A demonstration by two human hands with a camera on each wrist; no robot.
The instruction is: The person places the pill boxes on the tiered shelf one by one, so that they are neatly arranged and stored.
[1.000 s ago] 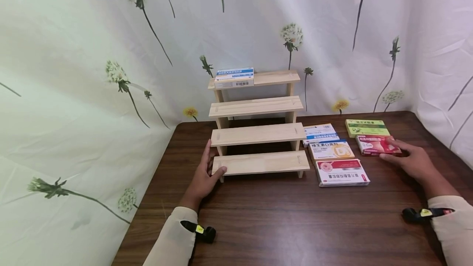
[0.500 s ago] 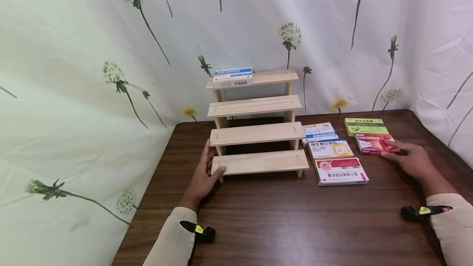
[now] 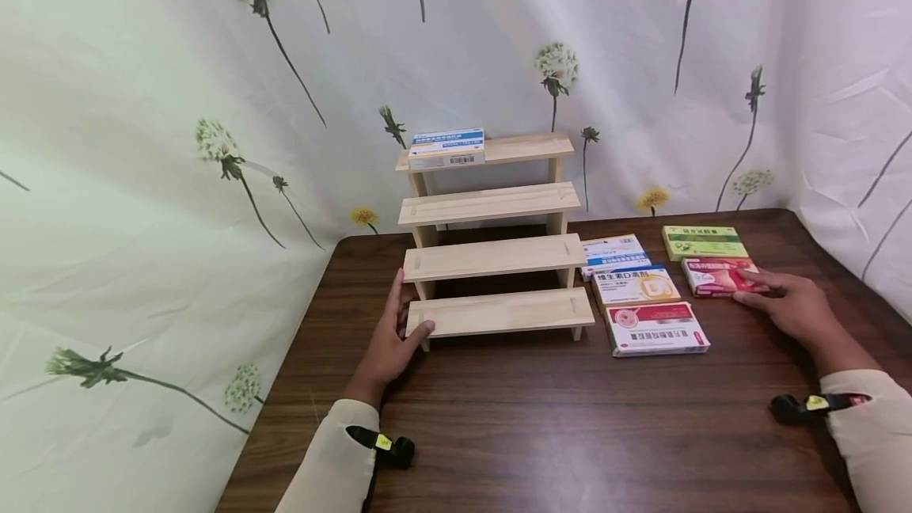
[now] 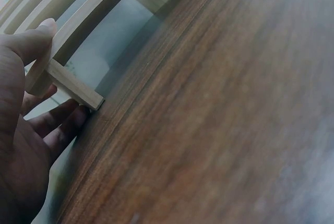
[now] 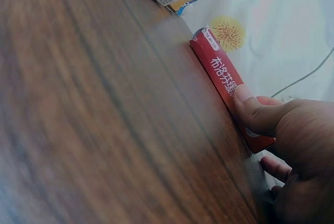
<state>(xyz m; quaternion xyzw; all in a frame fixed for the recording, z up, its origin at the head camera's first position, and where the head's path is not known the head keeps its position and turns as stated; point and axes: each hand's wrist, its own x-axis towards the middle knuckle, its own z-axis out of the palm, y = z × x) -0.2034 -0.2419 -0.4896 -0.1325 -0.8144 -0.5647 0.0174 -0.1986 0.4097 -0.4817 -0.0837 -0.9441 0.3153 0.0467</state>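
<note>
A pale wooden four-step rack (image 3: 499,311) stands on the brown table. My left hand (image 3: 388,348) grips its lowest step at the left end, thumb on top; the left wrist view shows the other fingers beside the leg (image 4: 75,85). To the right, my right hand (image 3: 801,309) pinches a red medicine box (image 3: 716,277) by its right end. In the right wrist view the thumb (image 5: 250,106) presses the box's printed side, and the box lies on the tabletop. The far fingers are partly hidden behind it.
A blue-and-white medicine box (image 3: 447,149) lies on the top step. Beside the rack are another blue-and-white box (image 3: 613,253), a vitamin D box (image 3: 636,286) and a red-and-white box (image 3: 657,331). A green box (image 3: 704,243) lies behind the red one. Flowered cloth (image 3: 484,38) hangs behind.
The whole head view has shifted slightly. Both hands keep their places on the rack and the red medicine box, and the boxes stay where they were.
</note>
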